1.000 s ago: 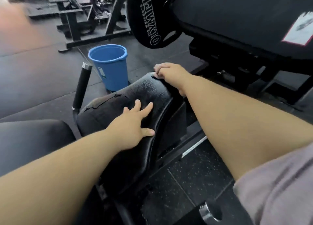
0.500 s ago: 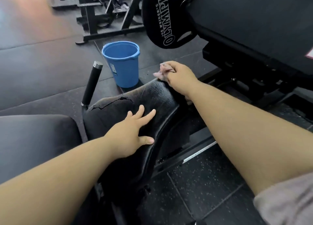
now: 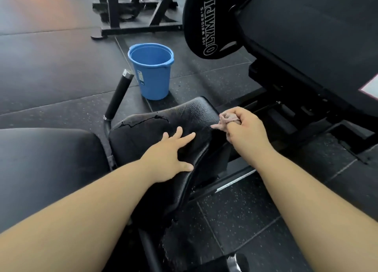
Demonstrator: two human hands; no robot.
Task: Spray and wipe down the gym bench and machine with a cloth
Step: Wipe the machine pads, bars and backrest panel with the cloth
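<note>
A black padded seat (image 3: 192,112) of the gym machine lies in the middle of the view, wet and cracked along its far left edge. My left hand (image 3: 169,157) rests flat on the seat with fingers spread. My right hand (image 3: 244,128) grips a small bunched pinkish cloth (image 3: 225,120) at the seat's right edge. A wider black bench pad (image 3: 47,165) sits to the left. The machine's big black platform (image 3: 317,42) slopes down on the right.
A blue bucket (image 3: 152,71) stands on the rubber floor beyond the seat. A black handle bar (image 3: 119,93) rises left of the seat. A black weight plate (image 3: 206,26) with white lettering hangs above. Other frames stand at the back.
My right hand with the cloth has slid from the seat's far top edge back along the right side towards me. My left hand has stayed flat on the seat.
</note>
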